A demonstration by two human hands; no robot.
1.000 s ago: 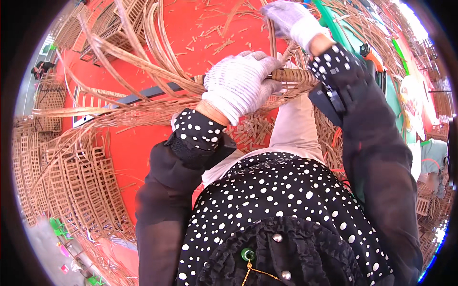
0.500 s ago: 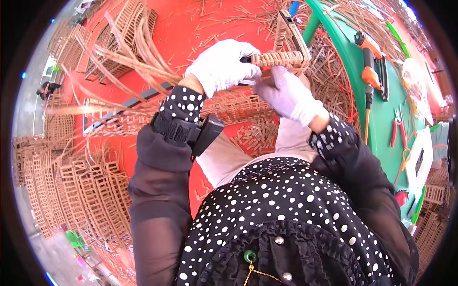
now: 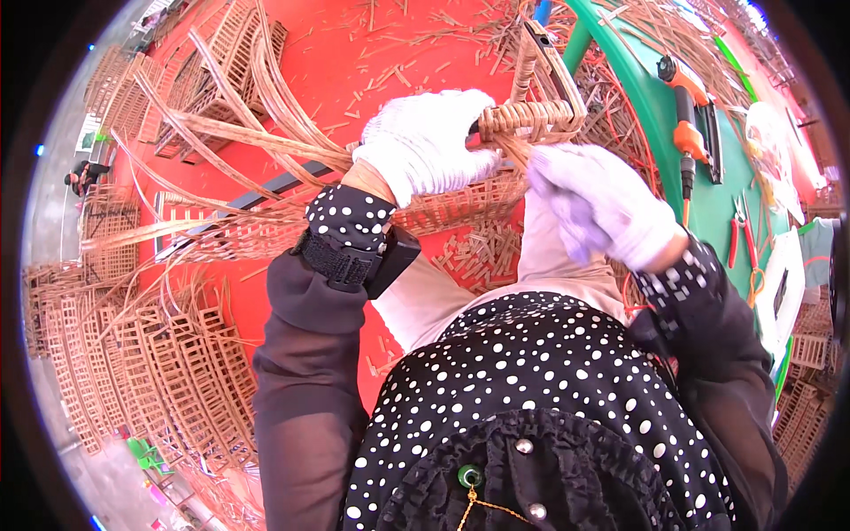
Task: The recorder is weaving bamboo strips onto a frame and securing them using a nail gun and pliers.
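Note:
Both my hands wear white knit gloves. A dark frame [image 3: 567,80] partly wound with tan rattan strip stands in front of me, its wrapped bar [image 3: 531,115] pointing toward my left hand [image 3: 429,142]. My left hand is closed around the bar's unwrapped end. Below the bar my right hand [image 3: 598,203] pinches a tan rattan strip [image 3: 512,149] that runs from the winding into its fingers. A woven lattice panel [image 3: 460,203] of the same piece spreads beneath my left hand. Long loose strips [image 3: 257,137] trail off to the left.
A green table [image 3: 699,221] on the right holds an orange-and-black nail gun [image 3: 686,124] and red-handled pliers [image 3: 740,234]. Strip offcuts [image 3: 478,252] litter the red floor [image 3: 345,53]. Stacks of brown woven frames [image 3: 150,363] stand at the left.
My right hand has drawn down and to the right, pulling the strip out from the bar. My left hand has shifted slightly right and down.

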